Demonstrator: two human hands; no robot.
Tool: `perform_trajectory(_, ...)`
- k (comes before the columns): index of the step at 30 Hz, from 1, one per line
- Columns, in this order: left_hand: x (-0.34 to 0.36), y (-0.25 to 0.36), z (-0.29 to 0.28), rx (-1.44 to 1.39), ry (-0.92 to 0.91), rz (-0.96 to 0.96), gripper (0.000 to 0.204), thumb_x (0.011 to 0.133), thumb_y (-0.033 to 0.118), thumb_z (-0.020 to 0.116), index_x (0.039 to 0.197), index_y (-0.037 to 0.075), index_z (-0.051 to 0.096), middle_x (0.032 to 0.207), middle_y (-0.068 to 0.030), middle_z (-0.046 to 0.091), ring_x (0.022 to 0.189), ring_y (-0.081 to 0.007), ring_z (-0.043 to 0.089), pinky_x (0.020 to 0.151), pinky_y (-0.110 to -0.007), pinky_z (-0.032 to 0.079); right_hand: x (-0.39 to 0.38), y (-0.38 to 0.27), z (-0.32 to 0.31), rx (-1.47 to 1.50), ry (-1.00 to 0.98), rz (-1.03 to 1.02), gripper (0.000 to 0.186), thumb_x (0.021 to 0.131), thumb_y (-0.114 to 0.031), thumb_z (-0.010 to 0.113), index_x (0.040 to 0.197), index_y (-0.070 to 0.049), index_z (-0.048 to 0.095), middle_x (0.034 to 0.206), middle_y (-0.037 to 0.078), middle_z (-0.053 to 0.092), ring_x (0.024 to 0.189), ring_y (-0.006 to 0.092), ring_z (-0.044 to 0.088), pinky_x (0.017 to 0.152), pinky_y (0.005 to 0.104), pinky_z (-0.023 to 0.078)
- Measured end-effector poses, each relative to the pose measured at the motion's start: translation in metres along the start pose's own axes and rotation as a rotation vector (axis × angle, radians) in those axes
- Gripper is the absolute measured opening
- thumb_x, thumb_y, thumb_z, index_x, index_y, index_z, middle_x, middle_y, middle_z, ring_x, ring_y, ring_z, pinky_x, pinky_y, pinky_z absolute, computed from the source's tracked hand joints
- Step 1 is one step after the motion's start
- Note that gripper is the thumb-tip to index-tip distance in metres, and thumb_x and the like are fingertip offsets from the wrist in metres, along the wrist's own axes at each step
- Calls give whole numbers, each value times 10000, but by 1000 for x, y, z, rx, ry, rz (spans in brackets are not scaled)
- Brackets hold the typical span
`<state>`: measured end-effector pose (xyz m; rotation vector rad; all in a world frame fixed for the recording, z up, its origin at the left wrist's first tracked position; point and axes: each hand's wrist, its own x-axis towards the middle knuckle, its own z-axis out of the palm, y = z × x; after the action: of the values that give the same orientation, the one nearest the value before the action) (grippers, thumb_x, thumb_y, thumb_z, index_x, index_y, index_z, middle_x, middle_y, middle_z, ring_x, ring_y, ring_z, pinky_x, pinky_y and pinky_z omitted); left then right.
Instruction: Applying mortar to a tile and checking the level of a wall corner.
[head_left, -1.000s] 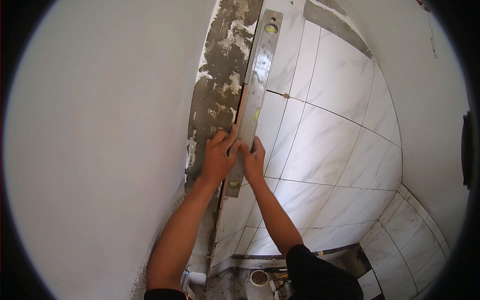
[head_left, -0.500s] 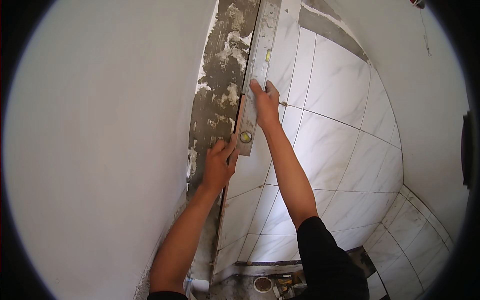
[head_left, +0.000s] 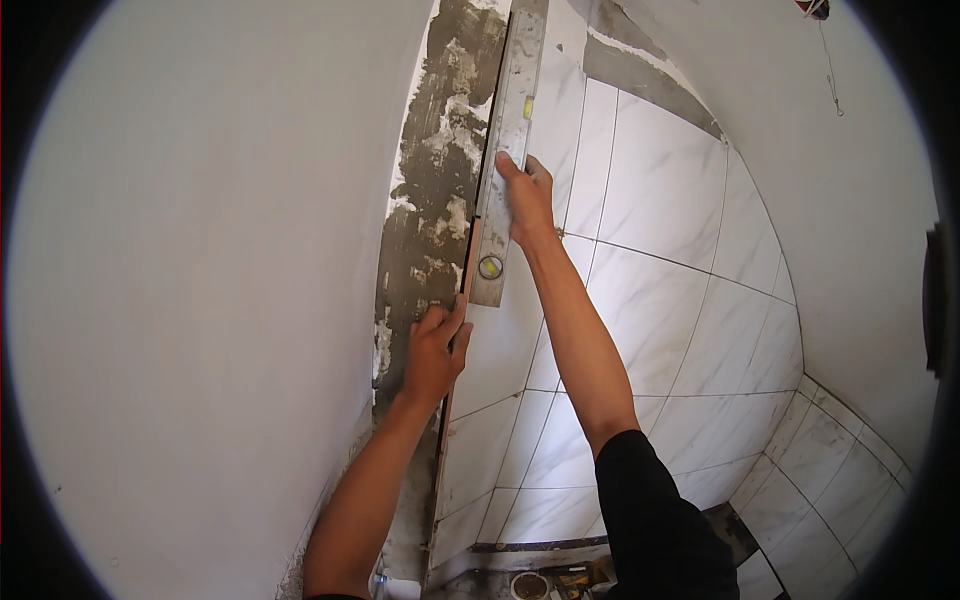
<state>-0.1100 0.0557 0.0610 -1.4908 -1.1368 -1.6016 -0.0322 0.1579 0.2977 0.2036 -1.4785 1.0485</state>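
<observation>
A long grey aluminium spirit level (head_left: 512,90) stands nearly upright against the white marbled wall tiles (head_left: 650,310), along their left edge. Its yellow vials show, a round one near the lower end. My right hand (head_left: 527,195) is wrapped round the level above that round vial, thumb on its face. Lower and to the left, my left hand (head_left: 435,350) touches the reddish-brown tile edge (head_left: 471,255). Its index finger points up along the edge and the thumb is spread to the tile side, the other fingers bent. That hand is apart from the level.
A strip of bare grey mortar (head_left: 430,200) with white patches runs between the tiles and the smooth white wall (head_left: 220,300) on the left. Below are a round bucket-like container (head_left: 529,586) and clutter. A cord (head_left: 832,75) hangs at the upper right.
My left hand has slid down the tile edge, away from the level's lower end. My right hand keeps its hold on the level; the view has shifted slightly.
</observation>
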Motion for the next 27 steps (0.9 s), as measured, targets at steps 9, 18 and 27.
perform_trajectory(9,-2,1,-1,-8,12,6,455,915,96,714,1364,77,647,891,-77,561,808,-263,580,760,-394,425,0,5,-1,-8,21,18,279,971,-175,687,1132,51,659,994,105,707,856,168,638,776,313,511)
perform_trajectory(18,0,-3,0,-14,12,5,448,918,97,712,1362,83,651,879,-84,552,802,-267,571,753,-400,421,3,8,0,20,9,28,299,976,-167,679,1152,72,646,1019,118,708,882,175,647,800,316,513)
perform_trajectory(27,0,1,-2,-11,7,7,434,931,119,703,1359,73,651,881,-86,553,809,-266,574,757,-397,422,-2,1,3,32,-1,48,243,1015,-189,629,1142,18,629,945,111,714,708,211,678,598,397,597)
